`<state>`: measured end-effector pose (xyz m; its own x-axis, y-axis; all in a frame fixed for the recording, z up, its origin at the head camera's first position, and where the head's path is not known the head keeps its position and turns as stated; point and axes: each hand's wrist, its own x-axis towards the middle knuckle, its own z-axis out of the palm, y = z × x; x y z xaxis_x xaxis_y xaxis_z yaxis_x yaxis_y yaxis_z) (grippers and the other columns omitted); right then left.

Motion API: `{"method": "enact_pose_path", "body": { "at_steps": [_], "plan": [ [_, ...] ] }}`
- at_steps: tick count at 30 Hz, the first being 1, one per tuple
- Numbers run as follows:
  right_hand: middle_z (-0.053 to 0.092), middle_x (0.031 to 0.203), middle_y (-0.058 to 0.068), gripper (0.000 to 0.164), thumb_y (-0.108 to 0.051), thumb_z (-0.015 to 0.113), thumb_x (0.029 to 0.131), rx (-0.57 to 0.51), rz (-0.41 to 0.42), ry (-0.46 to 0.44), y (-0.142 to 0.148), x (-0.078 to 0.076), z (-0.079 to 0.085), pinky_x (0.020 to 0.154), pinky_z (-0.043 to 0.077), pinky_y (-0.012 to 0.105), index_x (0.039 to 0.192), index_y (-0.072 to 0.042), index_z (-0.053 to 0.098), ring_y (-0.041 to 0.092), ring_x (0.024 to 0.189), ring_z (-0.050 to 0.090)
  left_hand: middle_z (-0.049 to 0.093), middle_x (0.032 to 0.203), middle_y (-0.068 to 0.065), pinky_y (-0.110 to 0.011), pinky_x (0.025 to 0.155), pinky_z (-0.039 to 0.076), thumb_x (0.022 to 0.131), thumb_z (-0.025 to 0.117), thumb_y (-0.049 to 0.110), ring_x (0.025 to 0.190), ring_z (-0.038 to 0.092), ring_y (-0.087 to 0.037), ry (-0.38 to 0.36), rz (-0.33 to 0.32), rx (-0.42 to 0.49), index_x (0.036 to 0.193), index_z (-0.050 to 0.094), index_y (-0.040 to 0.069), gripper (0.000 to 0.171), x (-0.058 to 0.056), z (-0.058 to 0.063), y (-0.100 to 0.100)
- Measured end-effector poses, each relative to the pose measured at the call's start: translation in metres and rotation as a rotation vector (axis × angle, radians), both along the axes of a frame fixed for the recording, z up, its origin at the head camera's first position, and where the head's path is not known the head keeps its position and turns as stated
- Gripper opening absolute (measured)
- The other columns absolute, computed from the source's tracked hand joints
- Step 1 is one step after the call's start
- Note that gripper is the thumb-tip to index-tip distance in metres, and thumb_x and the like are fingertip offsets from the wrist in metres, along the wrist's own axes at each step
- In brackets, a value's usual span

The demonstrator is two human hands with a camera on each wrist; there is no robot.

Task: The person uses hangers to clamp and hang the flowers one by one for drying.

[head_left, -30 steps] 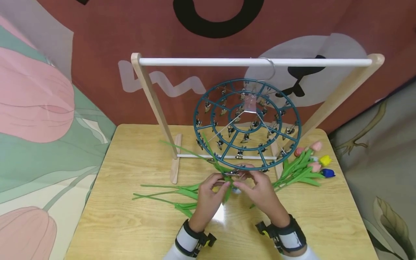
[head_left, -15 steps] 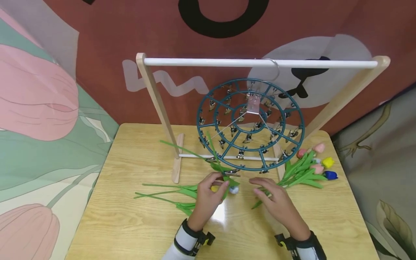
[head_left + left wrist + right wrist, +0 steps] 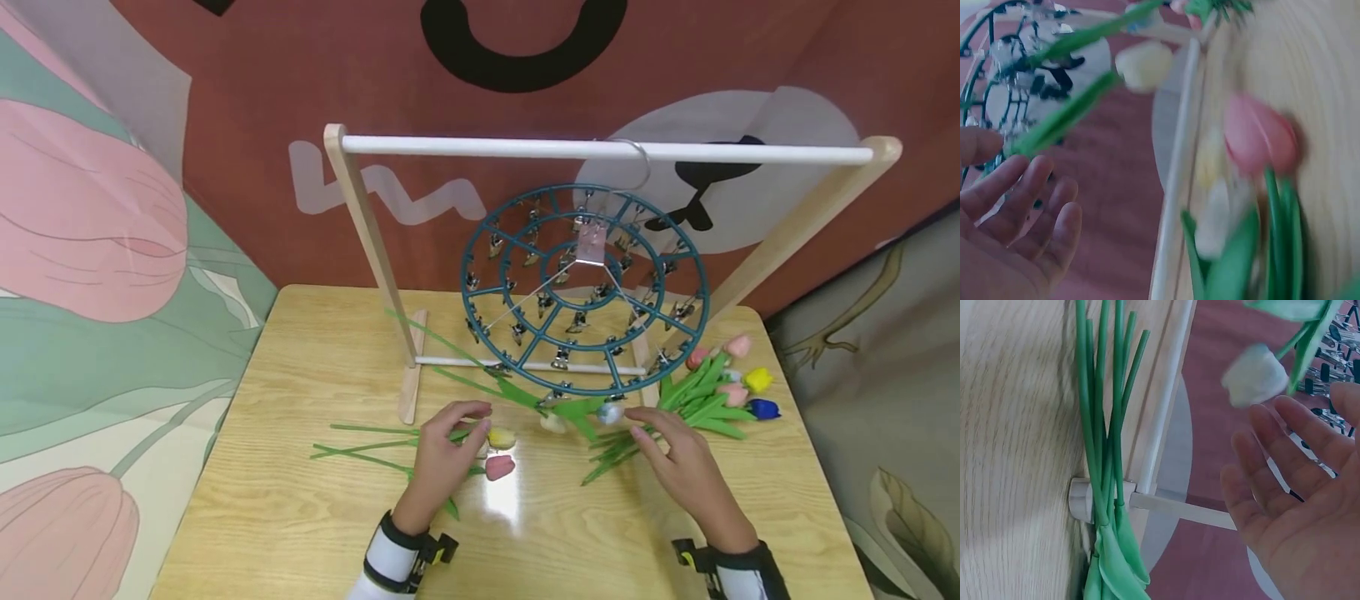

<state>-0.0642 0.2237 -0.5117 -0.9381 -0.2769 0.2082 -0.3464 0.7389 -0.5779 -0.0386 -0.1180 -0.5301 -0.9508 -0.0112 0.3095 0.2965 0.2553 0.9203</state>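
In the head view, the left hand (image 3: pixel 447 454) is unclenched, thumb and fingers curved apart with nothing between them, over the flowers lying on the table (image 3: pixel 300 533). Beside its fingertips lie a yellow tulip (image 3: pixel 501 438) and a pink tulip (image 3: pixel 499 467), with green stems reaching left. The right hand (image 3: pixel 686 458) also grips nothing; its fingertips are just beside a pale blue tulip (image 3: pixel 610 412), and whether they touch is hard to tell. That flower and a white tulip (image 3: pixel 552 422) hang at the near edge of the round hanger (image 3: pixel 573 344), by its metal clips (image 3: pixel 555 396), blooms to the right and stems to the left. The hanger hooks over the top bar (image 3: pixel 465 147) of a wooden rack. A mixed bunch of tulips (image 3: pixel 701 400) lies at the right of the table.

In the left wrist view, the left hand's fingers are loosely extended near the green leaves of the hanging flowers, holding nothing. The white tulip hangs beyond the fingertips; the pink tulip lies on the table.

In the right wrist view, the right hand's fingers are spread, palm bare, just beside a blurred pale bloom. The bunch's stems cross the foot of the rack.
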Motion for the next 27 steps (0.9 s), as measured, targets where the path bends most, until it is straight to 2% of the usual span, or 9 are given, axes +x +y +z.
{"method": "enact_pose_path", "body": {
  "at_steps": [2,6,10,14,17,22,27],
  "plan": [
    [0.070,0.127,0.016,0.024,-0.013,0.064,0.103,0.006,0.001,0.005,0.002,-0.001,-0.001,0.093,0.052,0.060,0.125,-0.006,0.070,0.038,0.119,0.064,0.077,0.111,-0.005,-0.044,0.085,0.063,0.096,0.073,0.008,0.104,0.072,-0.021,-0.001,-0.009,-0.097,0.114,0.075,0.015,0.020,0.002,-0.003,-0.013],
    [0.070,0.126,0.017,0.024,-0.009,0.065,0.101,0.015,0.003,0.021,0.004,-0.002,-0.002,0.093,0.052,0.060,0.125,-0.005,0.070,0.038,0.118,0.064,0.075,0.113,0.001,-0.043,0.090,0.061,0.091,0.073,-0.001,0.109,0.070,-0.017,-0.060,-0.024,-0.291,0.113,0.075,0.014,0.027,0.012,-0.012,-0.045],
    [0.071,0.124,0.016,0.024,-0.009,0.065,0.101,0.028,-0.009,0.045,0.010,-0.002,-0.005,0.092,0.051,0.058,0.124,-0.004,0.069,0.038,0.117,0.064,0.073,0.116,0.000,-0.042,0.094,0.060,0.086,0.065,-0.016,0.114,0.067,-0.021,-0.161,0.014,-0.522,0.113,0.076,0.010,0.039,0.026,-0.022,-0.073],
    [0.070,0.124,0.017,0.025,-0.011,0.065,0.101,0.053,-0.029,0.058,0.018,-0.002,-0.008,0.094,0.050,0.057,0.125,-0.002,0.068,0.038,0.118,0.063,0.074,0.111,-0.005,-0.042,0.091,0.060,0.080,0.064,-0.020,0.108,0.067,-0.025,-0.181,0.043,-0.740,0.110,0.077,0.009,0.044,0.035,-0.033,-0.087],
    [0.066,0.127,0.020,0.028,-0.012,0.065,0.102,0.065,-0.050,0.051,0.023,-0.002,-0.009,0.095,0.049,0.060,0.128,0.000,0.065,0.041,0.119,0.061,0.074,0.105,-0.005,-0.039,0.085,0.060,0.080,0.067,-0.017,0.100,0.067,-0.023,-0.152,0.032,-0.808,0.108,0.078,0.007,0.039,0.039,-0.040,-0.090],
    [0.059,0.135,0.026,0.041,-0.007,0.067,0.099,0.065,-0.077,0.069,0.030,-0.003,-0.014,0.093,0.049,0.063,0.137,0.005,0.055,0.045,0.121,0.057,0.074,0.098,-0.004,-0.037,0.078,0.058,0.081,0.068,-0.012,0.091,0.065,-0.020,-0.093,0.004,-0.841,0.103,0.078,0.008,0.031,0.041,-0.047,-0.089],
    [0.054,0.138,0.030,0.048,-0.001,0.069,0.095,0.083,-0.063,0.077,0.032,-0.005,-0.019,0.097,0.046,0.067,0.138,0.009,0.051,0.049,0.127,0.051,0.069,0.093,-0.002,-0.036,0.074,0.054,0.080,0.070,-0.010,0.085,0.060,-0.018,-0.095,0.009,-0.909,0.101,0.078,0.007,0.029,0.044,-0.052,-0.089]
  ]
}}
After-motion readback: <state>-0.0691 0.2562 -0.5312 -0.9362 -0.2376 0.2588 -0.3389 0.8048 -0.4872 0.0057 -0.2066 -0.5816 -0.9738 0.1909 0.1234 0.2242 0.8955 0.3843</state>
